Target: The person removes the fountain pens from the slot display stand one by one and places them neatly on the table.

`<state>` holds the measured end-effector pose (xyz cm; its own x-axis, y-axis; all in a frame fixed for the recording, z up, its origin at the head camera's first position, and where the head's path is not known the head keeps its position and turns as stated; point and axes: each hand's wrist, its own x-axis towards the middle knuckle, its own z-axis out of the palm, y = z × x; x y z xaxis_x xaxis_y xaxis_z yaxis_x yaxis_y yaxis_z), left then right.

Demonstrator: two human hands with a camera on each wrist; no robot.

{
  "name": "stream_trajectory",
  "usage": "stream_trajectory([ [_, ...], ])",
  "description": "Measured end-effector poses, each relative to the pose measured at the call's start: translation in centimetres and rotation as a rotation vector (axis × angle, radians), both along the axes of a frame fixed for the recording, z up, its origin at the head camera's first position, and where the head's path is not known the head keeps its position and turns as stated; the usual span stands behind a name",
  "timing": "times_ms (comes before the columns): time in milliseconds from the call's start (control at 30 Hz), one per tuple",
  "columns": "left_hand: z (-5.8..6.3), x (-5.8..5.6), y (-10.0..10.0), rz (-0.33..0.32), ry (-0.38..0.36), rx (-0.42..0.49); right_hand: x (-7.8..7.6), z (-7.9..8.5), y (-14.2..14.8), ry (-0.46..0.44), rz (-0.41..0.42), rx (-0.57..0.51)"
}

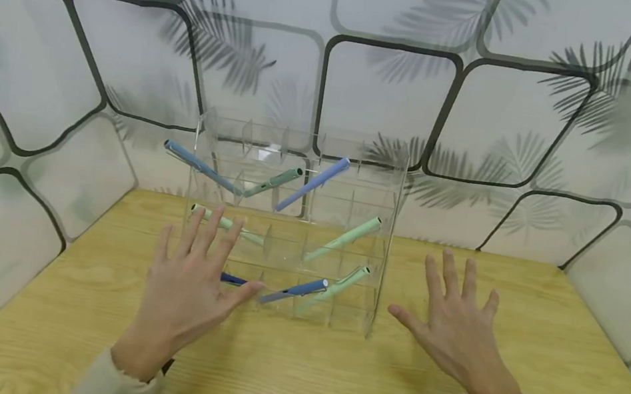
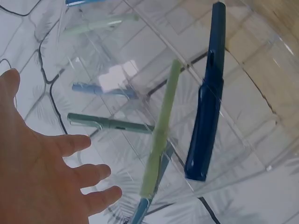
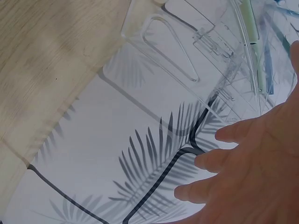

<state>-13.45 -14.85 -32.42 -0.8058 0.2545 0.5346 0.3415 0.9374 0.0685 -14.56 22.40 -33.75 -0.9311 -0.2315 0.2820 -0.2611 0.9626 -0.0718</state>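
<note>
I hold both hands up, well apart from each other, fingers straight and spread, with nothing in either one. My left hand (image 1: 187, 293) is in front of the left part of a clear plastic rack (image 1: 385, 261); my right hand (image 1: 456, 334) is off to the right of it, apart from its side. The rack stands on the wooden table (image 1: 289, 382), ahead of my hands and mostly between them, with the patterned wall (image 1: 383, 105) behind.

I count eight pens, all slanting in the rack. Beyond my left fingertips are a teal pen (image 1: 201, 167) and a grey-green pen (image 1: 273, 183), with a light blue pen (image 1: 313, 184) to their right. My left fingers partly cover a pale green pen (image 1: 227, 223), and a navy pen (image 1: 233, 279) shows behind that thumb. Between my hands sit a blue pen (image 1: 294, 290), a mint pen (image 1: 342, 239) and, nearer me, a lower mint pen (image 1: 332, 290). The left wrist view shows a gap between my fingers and the pens.

As for progress, I would judge that the pens in view are already housed in the rack and that neither hand is working on one. Whether any must come out or change places, I cannot tell.
</note>
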Motion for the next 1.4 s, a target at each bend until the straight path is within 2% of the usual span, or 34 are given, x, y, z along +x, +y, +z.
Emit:
stream_trajectory([
  [133,0.3,0.0,-1.0,0.005,0.052,0.015,-0.1,0.1,0.1,-0.005,-0.001,-0.002],
  [267,0.5,0.0,-2.2,0.023,0.049,0.015,-0.2,0.3,0.3,-0.012,-0.006,-0.01],
  [467,0.8,0.2,-4.8,0.084,0.04,0.02,-0.4,0.4,0.5,-0.03,-0.009,-0.03],
  [533,0.7,0.0,-5.8,0.106,0.061,0.027,-0.4,0.4,0.6,-0.033,-0.012,-0.039],
  [700,0.3,-0.6,-8.0,0.159,0.055,0.049,-0.5,0.3,0.8,-0.037,-0.02,-0.055],
  [833,-0.2,-1.2,-9.1,0.172,-0.013,0.066,-0.5,0.4,0.9,-0.032,-0.02,-0.049],
  [933,-0.8,-1.7,-9.6,0.151,-0.091,0.105,-0.5,0.4,0.9,-0.029,-0.021,-0.042],
  [1033,-1.4,-2.3,-10.0,0.114,-0.199,0.18,-0.5,0.4,0.9,-0.032,-0.02,-0.045],
  [1200,-2.3,-3.3,-10.4,0.026,-0.378,0.36,-0.5,0.4,0.9,-0.042,-0.014,-0.062],
  [1300,-2.7,-3.7,-10.3,-0.027,-0.427,0.441,-0.6,0.4,0.8,-0.05,-0.011,-0.066],
  [1400,-3.0,-4.2,-10.0,-0.081,-0.434,0.479,-0.7,0.7,1.0,-0.059,-0.007,-0.065],
])
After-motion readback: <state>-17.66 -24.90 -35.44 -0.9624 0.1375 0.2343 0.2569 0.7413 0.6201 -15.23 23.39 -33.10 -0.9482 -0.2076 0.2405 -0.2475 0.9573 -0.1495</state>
